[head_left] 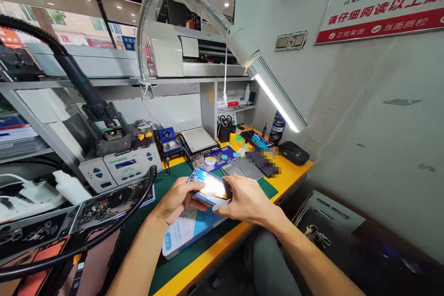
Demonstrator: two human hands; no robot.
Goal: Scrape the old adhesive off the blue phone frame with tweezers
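Between my two hands I hold a smartphone point(214, 186), tilted, with a bright glare over much of its face and blue edges. My left hand point(180, 199) grips its left end, thumb pressed on top and fingers underneath. At the other end my right hand point(244, 196) is closed round the side and the near corner. A pale flap or strip shows by the right fingertips; I cannot tell what it is. Below the phone a blue and white box point(183, 236) lies on the green mat point(138, 236).
A lit tube lamp point(277, 97) hangs above the right side. A hot-air station point(125, 169) stands at left, its black hose point(114, 224) crossing the near left. Behind my hands are a heating plate point(199, 141), a perforated metal plate point(243, 166) and a black case point(294, 152).
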